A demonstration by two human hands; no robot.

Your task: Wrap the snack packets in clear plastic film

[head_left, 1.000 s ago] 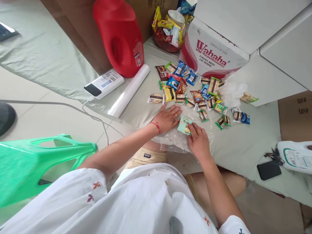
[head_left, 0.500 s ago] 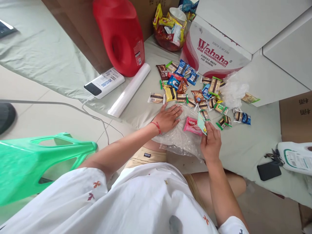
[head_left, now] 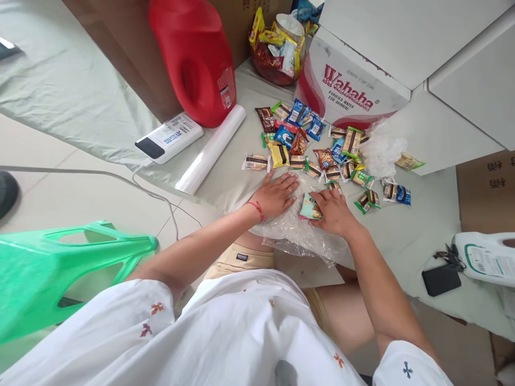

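Observation:
My left hand point(head_left: 277, 195) lies flat, fingers spread, on a crinkled clear plastic bag point(head_left: 293, 236) at the table's near edge. On the same bag, my right hand point(head_left: 332, 212) grips a light green snack packet point(head_left: 309, 207) by its right side. That packet lies over a pink snack packet, which is nearly all hidden beneath it. Just beyond my hands are scattered small wrapped snacks, among them a yellow packet point(head_left: 278, 155), a brown cookie packet point(head_left: 325, 158) and a blue packet point(head_left: 298, 113).
Behind the snacks stand a Wahaha carton point(head_left: 350, 86), a bowl of snacks point(head_left: 277, 69) and a red jug point(head_left: 197, 64). A white roll point(head_left: 211, 150) lies to the left. Crumpled plastic point(head_left: 384, 150), a black wallet point(head_left: 441, 280) and a white bottle point(head_left: 486, 260) are to the right.
My right hand has moved left with the light green packet and laid it over the pink packet. My left hand has stayed on the plastic bag.

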